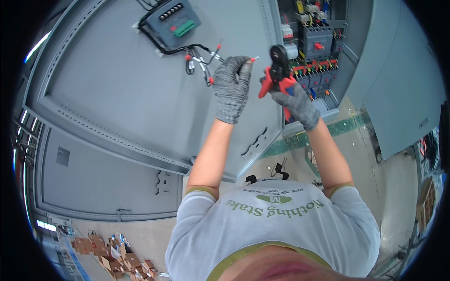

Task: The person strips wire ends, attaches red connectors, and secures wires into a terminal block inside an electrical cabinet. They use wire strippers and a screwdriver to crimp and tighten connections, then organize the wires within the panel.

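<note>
- Pinched between the gloved fingertips of the left hand (231,84) is a thin wire (252,59) with a red-sleeved end, which sticks out just right of that grip.
- Closed around the red handles of a crimping tool (277,70) is the right hand (296,104), also in a grey knit glove; the tool's black head stands just right of the wire tip, and I cannot tell if they touch.
- Left of the pinch, a bundle of black cables with several red-tipped ends (202,61) hangs from one dark meter box (172,21) on the grey cabinet door (108,93).
- Behind the tool, the open cabinet (316,42) shows rows of breakers with coloured wires.
</note>
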The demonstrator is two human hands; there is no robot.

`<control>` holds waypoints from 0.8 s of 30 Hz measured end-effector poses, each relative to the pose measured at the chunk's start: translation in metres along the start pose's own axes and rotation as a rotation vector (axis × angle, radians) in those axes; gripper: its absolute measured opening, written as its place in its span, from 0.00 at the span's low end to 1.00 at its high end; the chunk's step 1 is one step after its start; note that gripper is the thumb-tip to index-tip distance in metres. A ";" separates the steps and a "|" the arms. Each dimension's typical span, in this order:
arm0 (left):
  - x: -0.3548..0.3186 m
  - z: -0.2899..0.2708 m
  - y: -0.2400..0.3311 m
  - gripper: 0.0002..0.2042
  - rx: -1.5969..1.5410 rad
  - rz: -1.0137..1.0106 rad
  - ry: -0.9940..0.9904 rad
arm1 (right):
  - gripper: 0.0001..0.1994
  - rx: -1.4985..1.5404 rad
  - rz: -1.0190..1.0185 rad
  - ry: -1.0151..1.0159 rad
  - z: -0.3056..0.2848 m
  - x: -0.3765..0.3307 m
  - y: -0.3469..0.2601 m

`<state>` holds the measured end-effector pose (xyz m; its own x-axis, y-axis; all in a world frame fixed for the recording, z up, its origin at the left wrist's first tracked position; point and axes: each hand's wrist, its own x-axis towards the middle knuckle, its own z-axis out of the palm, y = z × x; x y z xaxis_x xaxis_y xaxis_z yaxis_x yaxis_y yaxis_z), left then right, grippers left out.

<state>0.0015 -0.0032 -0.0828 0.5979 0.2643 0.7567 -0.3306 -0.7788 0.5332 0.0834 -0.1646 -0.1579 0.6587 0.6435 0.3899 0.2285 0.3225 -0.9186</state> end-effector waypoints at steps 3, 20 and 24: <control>0.004 0.004 -0.002 0.09 -0.022 -0.031 -0.021 | 0.28 -0.126 0.052 -0.008 0.002 0.016 -0.003; 0.012 0.003 0.011 0.10 0.326 0.118 0.026 | 0.24 -0.327 0.145 -0.038 0.006 0.025 -0.044; 0.018 -0.003 0.014 0.08 0.445 0.268 0.049 | 0.22 -0.370 0.152 -0.036 0.006 0.027 -0.042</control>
<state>0.0055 -0.0078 -0.0612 0.4967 0.0403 0.8670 -0.1184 -0.9864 0.1137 0.0875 -0.1570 -0.1089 0.6807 0.6910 0.2435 0.3775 -0.0460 -0.9249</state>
